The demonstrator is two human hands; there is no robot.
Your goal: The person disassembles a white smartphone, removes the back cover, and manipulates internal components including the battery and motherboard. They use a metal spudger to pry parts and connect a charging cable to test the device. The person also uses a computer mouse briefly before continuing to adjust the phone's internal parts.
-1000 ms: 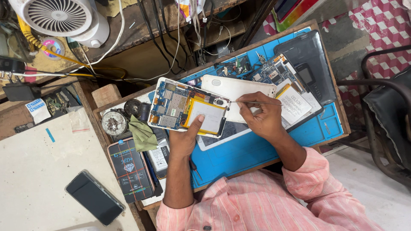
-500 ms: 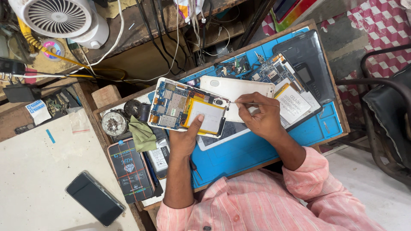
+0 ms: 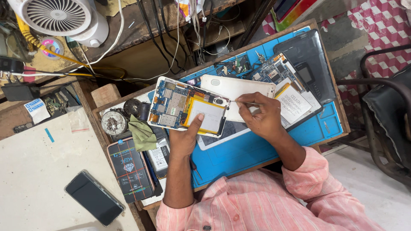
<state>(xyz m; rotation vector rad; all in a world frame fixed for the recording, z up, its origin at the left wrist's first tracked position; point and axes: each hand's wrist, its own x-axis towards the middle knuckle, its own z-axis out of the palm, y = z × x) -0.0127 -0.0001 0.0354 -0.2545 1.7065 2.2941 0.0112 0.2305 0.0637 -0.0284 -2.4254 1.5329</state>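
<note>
Head view, looking down past my pink striped sleeves [image 3: 274, 201] onto the bench. My left hand [image 3: 184, 139] grasps the opened tablet [image 3: 188, 107] by its near edge, thumb pressed flat on the silver battery pack [image 3: 207, 116]; the tablet rests tilted on the blue work mat [image 3: 252, 147], circuit boards exposed toward its left end. My right hand [image 3: 263, 117] is pinched closed on a thin metal tool [image 3: 239, 101], its tip at the tablet's right edge just beside the small camera module. Under both lies a white back cover [image 3: 239, 87], partly hidden by the right hand. Left of my forearm: a dark printed box [image 3: 128, 164], a green cloth [image 3: 142, 134] and a round metal part [image 3: 113, 122], close together on the tray edge. A black smartphone [image 3: 94, 197] lies face up on the pale board [image 3: 38, 171], well apart from the hands. Beyond the right hand sit a second loose battery [image 3: 293, 102], a bare circuit board [image 3: 272, 70] and a dark tablet shell [image 3: 306, 55] on the mat. Farthest, top left, a white fan [image 3: 60, 17] with cables trailing past it.
</note>
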